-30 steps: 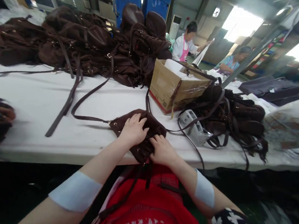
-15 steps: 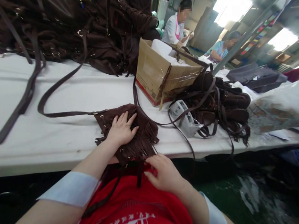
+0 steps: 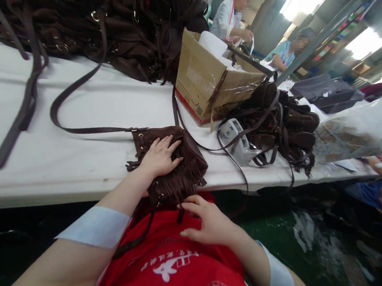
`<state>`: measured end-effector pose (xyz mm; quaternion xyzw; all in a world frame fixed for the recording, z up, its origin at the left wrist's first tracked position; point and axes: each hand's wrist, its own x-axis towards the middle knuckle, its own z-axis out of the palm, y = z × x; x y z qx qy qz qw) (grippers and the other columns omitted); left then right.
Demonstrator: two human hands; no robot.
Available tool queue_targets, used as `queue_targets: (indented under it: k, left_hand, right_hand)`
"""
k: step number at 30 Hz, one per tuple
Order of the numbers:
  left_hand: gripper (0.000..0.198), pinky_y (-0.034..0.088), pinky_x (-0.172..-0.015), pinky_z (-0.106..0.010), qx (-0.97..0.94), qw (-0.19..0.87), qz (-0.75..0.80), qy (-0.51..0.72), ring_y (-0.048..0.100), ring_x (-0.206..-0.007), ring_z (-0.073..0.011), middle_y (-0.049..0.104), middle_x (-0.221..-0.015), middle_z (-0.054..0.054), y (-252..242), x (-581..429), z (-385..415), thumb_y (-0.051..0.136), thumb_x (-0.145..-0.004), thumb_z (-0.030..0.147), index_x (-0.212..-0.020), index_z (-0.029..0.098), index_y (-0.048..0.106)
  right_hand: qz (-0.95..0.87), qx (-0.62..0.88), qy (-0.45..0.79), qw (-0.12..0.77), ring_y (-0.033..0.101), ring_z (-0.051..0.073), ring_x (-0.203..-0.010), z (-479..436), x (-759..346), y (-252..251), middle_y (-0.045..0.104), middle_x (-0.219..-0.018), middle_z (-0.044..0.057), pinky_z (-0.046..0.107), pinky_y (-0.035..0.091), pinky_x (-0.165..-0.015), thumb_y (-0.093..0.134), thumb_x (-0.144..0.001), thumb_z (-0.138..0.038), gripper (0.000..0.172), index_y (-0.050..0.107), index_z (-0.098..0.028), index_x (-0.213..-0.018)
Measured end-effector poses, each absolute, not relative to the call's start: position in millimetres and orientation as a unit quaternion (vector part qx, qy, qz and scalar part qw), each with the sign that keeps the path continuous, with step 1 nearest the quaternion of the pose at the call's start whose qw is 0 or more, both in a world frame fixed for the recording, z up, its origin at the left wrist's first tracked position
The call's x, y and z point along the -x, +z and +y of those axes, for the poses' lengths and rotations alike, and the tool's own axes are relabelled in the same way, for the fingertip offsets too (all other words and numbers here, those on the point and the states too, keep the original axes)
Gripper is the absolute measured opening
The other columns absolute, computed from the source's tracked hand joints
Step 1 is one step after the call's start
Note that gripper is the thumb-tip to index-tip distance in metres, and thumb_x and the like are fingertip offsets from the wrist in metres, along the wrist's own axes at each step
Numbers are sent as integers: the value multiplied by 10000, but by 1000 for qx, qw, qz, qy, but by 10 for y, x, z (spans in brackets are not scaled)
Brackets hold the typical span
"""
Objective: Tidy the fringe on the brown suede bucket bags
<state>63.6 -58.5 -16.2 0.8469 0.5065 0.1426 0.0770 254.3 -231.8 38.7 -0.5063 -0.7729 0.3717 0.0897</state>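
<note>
A dark brown fringed shoulder bag [image 3: 190,149] lies flat at the table's front edge, its lower part hanging over toward my red apron. My left hand [image 3: 159,157] rests on the bag with its fingers spread, pressing on the fringe side. Beside the bag's near edge is my right hand [image 3: 208,219], fingers stretched out and thumb apart, its fingertips by the hanging fringe. Whether those fingertips touch the fringe I cannot tell. The bag's long strap [image 3: 79,130] loops out to the left over the white cloth.
A heap of brown bags [image 3: 126,36] fills the table's back left. Behind my bag stands a cardboard box [image 3: 199,82], with a grey tape dispenser [image 3: 239,142] and more brown bags [image 3: 288,124] to its right. Two people work in the background; another person's arm shows at far right.
My right hand has opened, its thumb and fingers moving farther apart near the fringe. My left hand stays on the bag, which sits slightly farther right in view. The camera has tilted a little.
</note>
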Motion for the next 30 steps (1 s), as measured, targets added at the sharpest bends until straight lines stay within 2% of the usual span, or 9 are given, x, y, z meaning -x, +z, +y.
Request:
queue_targets:
  k: [3, 6, 11, 13, 15, 18, 20, 24, 30]
  left_hand:
    - [670, 144, -1173, -438, -855, 75, 491, 151, 294, -1404, -271, 338, -1529, -101, -161, -625, -600, 447, -863, 563, -1434, 217, 383]
    - [666, 160, -1170, -427, -864, 78, 474, 152, 318, -1392, -270, 353, -1521, -97, -167, -616, -609, 466, -852, 568, -1417, 221, 411]
    - [658, 161, -1164, -441, -849, 71, 499, 155, 330, -1384, -274, 374, -1505, -126, -198, -625, -593, 426, -872, 568, -1420, 206, 408]
    - [655, 162, -1162, -440, -849, 68, 501, 155, 330, -1384, -271, 376, -1504, -126, -207, -632, -583, 417, -875, 570, -1424, 213, 402]
    - [656, 159, -1161, -438, -849, 67, 501, 156, 328, -1385, -268, 377, -1504, -118, -208, -636, -578, 417, -874, 572, -1428, 221, 394]
    - [661, 153, -1162, -440, -845, 75, 503, 164, 327, -1384, -273, 377, -1504, -118, -195, -639, -582, 423, -871, 570, -1427, 214, 395]
    - [657, 153, -1162, -440, -843, 85, 505, 166, 324, -1385, -275, 375, -1506, -116, -183, -641, -590, 427, -870, 567, -1423, 214, 402]
    - [654, 152, -1164, -437, -838, 95, 512, 164, 315, -1389, -270, 373, -1509, -107, -175, -643, -597, 440, -864, 564, -1421, 225, 403]
    - [668, 150, -1163, -427, -839, 91, 511, 163, 323, -1383, -270, 371, -1508, -106, -188, -639, -592, 435, -866, 576, -1432, 224, 384]
  right_hand:
    - [-760, 450, 465, 50, 619, 209, -1030, -2230, -2586, 518, 555, -1261, 76, 324, 455, -966, 785, -674, -454, 753, 511, -267, -1349]
    - [-700, 403, 589, 15, 668, 144, -839, -2119, -2655, 576, 594, -1228, 59, 263, 510, -812, 771, -702, -435, 796, 418, -309, -1404]
    - [-485, 241, 836, -87, 652, 93, -580, -2083, -2795, 441, 546, -1300, 124, 209, 486, -520, 683, -758, -547, 981, 44, -378, -1483]
    - [-494, 318, 809, -21, 645, 81, -597, -2117, -2826, 414, 566, -1253, 113, 193, 472, -531, 682, -773, -525, 929, 99, -350, -1475]
    - [-572, 413, 707, 46, 632, 83, -663, -2145, -2809, 458, 626, -1096, 68, 178, 454, -574, 719, -762, -464, 781, 325, -263, -1405]
    - [-690, 438, 575, 41, 604, 111, -729, -2175, -2679, 598, 642, -862, 10, 191, 447, -619, 736, -756, -402, 460, 574, -185, -1128]
    - [-743, 446, 495, 54, 597, 128, -759, -2206, -2556, 669, 635, -860, 15, 222, 464, -670, 714, -773, -363, 278, 616, -181, -959]
    - [-801, 487, 306, 169, 563, 200, -1015, -2289, -2380, 660, 567, -1164, 93, 317, 453, -888, 675, -776, -264, 113, 600, -179, -772]
    - [-805, 425, 392, 133, 559, 142, -815, -2274, -2310, 467, 587, -895, 41, 254, 463, -770, 506, -912, -271, 156, 599, -176, -831]
